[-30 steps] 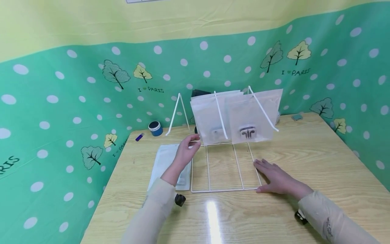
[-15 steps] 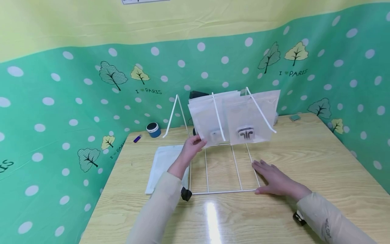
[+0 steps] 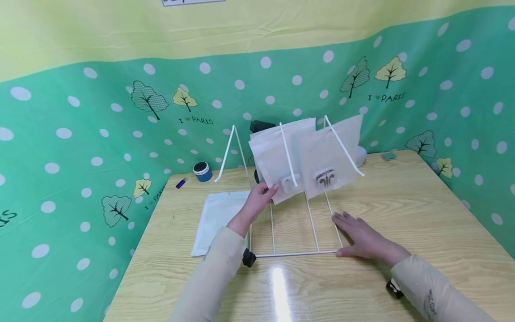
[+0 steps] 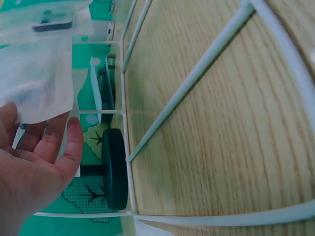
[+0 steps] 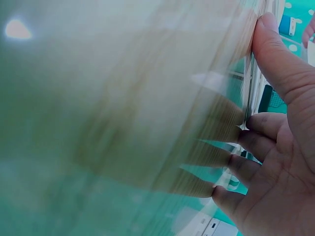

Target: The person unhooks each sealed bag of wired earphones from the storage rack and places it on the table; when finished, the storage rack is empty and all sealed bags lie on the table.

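L hand (image 3: 257, 201) pinches lower corner of white pkt (image 3: 269, 154), hung on rack (image 3: 295, 253) just beyond it. R hand (image 3: 364, 235), fingers spread, touches rack base; prob. best brace there, ease pkt gently

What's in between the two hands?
In the head view, between the left hand and right hand: the pinched bag's bottom corner, then the rack's white bars, with bare table showing through.
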`<state>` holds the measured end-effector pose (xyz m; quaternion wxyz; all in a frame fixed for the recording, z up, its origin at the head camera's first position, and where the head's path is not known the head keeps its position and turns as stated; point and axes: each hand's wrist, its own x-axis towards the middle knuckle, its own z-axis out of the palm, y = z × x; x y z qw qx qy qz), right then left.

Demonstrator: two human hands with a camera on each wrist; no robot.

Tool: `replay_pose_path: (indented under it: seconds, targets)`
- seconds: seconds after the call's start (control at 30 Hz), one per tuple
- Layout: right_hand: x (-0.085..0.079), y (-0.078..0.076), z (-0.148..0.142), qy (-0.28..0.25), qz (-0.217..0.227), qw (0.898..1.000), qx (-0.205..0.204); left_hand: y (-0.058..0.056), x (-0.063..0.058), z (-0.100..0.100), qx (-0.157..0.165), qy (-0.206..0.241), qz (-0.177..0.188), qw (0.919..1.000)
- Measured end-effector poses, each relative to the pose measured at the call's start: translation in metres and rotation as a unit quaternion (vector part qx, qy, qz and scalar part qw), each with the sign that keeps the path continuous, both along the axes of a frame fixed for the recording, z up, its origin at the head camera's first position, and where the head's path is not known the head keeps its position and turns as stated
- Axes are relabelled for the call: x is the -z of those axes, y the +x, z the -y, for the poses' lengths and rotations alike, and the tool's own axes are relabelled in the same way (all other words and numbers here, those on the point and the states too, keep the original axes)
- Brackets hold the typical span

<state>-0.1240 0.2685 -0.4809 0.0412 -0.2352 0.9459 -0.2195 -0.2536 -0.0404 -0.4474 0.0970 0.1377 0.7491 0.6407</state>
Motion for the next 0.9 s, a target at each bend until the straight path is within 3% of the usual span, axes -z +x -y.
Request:
replay_pose_path:
  seconds: [0.2, 0.57, 0.8, 0.9]
  targets:
    - [-0.001, 0.000, 0.001, -0.001, 0.004, 1.000, -0.002, 0.010, 0.000, 0.003, -0.014, 0.010, -0.001, 0.9998]
    - [0.002, -0.001, 0.001, 0.000, 0.013, 1.000, 0.001, 0.029, 0.000, 0.008, -0.059, 0.018, -0.043, 0.9971]
    - [0.002, 0.000, 0.002, -0.002, 0.011, 1.000, 0.002, 0.048, -0.006, 0.012, -0.066, 0.056, -0.032, 0.9957]
    - [0.001, 0.000, 0.003, -0.001, 0.011, 1.000, 0.001, 0.060, -0.015, 0.014, -0.065, 0.068, -0.032, 0.9950]
